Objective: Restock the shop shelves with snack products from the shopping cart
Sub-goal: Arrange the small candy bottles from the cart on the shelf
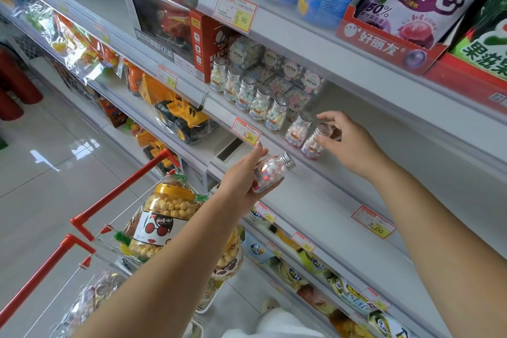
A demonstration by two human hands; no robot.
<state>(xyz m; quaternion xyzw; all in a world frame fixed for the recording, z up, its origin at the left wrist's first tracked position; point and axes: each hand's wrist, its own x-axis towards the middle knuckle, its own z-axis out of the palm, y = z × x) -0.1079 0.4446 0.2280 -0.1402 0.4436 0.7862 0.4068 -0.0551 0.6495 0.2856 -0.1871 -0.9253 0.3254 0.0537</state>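
Left hand [244, 173]: curled round a candy bottle [271, 170], which is held tilted, cap beyond the fingertips.
Right hand [348, 143]: a second bottle [311, 145] is pinched at its cap.
Second bottle: stood on the shelf [315, 184], below the right grip.

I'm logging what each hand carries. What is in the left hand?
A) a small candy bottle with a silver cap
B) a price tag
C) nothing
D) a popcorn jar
A: the left hand grips a candy bottle, tilted in front of the shelf edge. The popcorn jar sits in the cart, and the right hand holds a second bottle on the shelf.
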